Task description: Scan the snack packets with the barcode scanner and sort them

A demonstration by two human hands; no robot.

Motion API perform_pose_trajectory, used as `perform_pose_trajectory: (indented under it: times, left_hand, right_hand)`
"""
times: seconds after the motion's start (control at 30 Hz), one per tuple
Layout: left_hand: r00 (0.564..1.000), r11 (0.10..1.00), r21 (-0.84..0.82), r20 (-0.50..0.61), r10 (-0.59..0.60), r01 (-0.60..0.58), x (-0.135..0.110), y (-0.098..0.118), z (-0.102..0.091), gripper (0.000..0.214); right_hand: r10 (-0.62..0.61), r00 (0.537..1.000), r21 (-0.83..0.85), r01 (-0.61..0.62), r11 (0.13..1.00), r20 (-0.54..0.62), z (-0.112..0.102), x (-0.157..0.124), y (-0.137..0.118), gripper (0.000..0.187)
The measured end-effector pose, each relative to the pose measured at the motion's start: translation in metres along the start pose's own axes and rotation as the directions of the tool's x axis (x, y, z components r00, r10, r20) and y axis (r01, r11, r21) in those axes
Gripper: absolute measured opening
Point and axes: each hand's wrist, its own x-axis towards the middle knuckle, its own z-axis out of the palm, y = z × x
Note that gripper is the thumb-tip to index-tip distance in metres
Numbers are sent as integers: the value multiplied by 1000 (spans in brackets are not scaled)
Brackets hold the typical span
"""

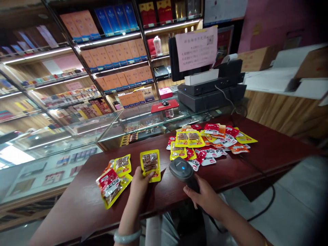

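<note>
A yellow snack packet (150, 161) with a clear window is pinched at its lower edge by my left hand (140, 181), slightly above the dark red table. My right hand (202, 194) is wrapped round the handle of a black barcode scanner (182, 169), whose head shows a small blue light and points towards the packet. Left of the packet lies a small pile of packets, with a red and white packet (109, 182) on top of yellow ones. A bigger heap of yellow, red, white and orange packets (191, 138) spreads over the table beyond the scanner.
The scanner's black cable (273, 198) hangs off the front edge of the table (84, 201). Glass display counters (102, 124) stand behind and to the left. A black cash drawer (205, 97) and a monitor with a pink paper sheet (196, 48) are at the back right.
</note>
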Motion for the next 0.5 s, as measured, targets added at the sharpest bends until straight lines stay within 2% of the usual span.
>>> perform_pose_trajectory:
  times: [0.07, 0.13, 0.33, 0.5]
  left_hand:
    - [999, 973, -229, 12, 37, -33, -1, -1, 10, 44]
    - [999, 939, -344, 33, 40, -27, -4, 2, 18, 52]
    - [997, 903, -430, 68, 21, 10, -9, 22, 29, 58]
    - [998, 895, -443, 62, -19, 44, 2, 22, 38, 62]
  right_hand:
    - [2, 1000, -7, -2, 1000, 10, 0, 3, 0, 38]
    - [4, 1000, 14, -4, 1000, 15, 2, 6, 0, 34]
    - [8, 996, 134, -20, 991, 94, 7, 10, -4, 34]
    - [26, 999, 111, -31, 993, 46, 4, 9, 0, 34]
